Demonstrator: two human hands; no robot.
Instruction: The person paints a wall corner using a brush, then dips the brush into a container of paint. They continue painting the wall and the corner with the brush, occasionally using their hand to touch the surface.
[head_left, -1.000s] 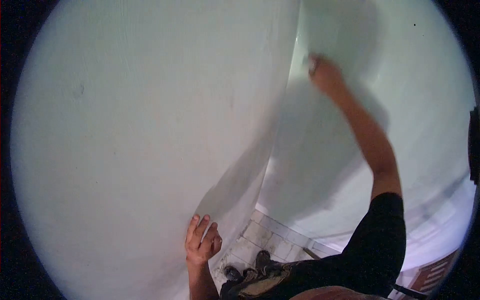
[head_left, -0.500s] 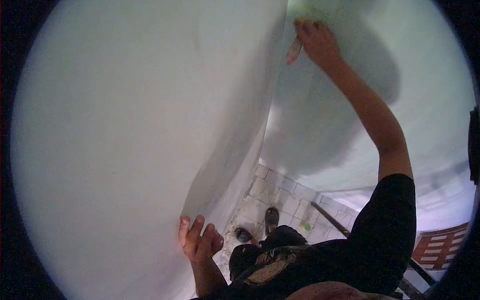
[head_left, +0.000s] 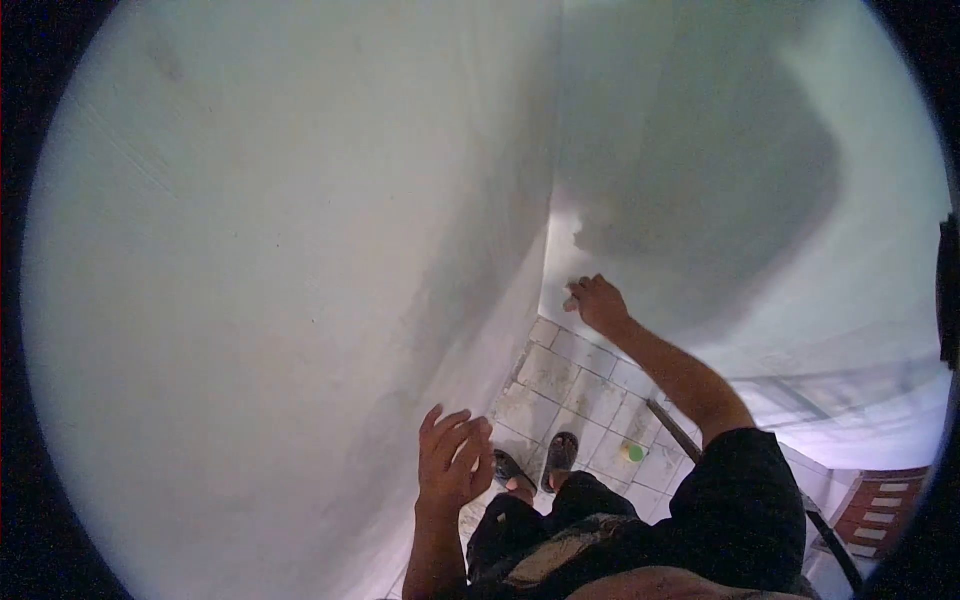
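Observation:
My right hand [head_left: 601,306] is low on the right wall [head_left: 700,180], close to the corner above the floor. Its fingers are curled around a small pale piece [head_left: 570,301], mostly hidden; I cannot tell its kind. Fingers apart and slightly bent, my left hand [head_left: 455,458] is raised beside the left wall [head_left: 280,300], with nothing in it. Both walls are whitish, and shadows of my arm and body fall across them.
Below are worn pale floor tiles [head_left: 575,385] and my feet in dark sandals [head_left: 562,452]. A small green round thing [head_left: 635,454] lies on the tiles. A dark bar [head_left: 675,430] slants beside my right arm. Farther right is a red-brown slatted panel [head_left: 880,512].
My right hand has come down the right wall from high up to near the floor. My left hand has shifted right, its fingers more extended. The view has shifted slightly.

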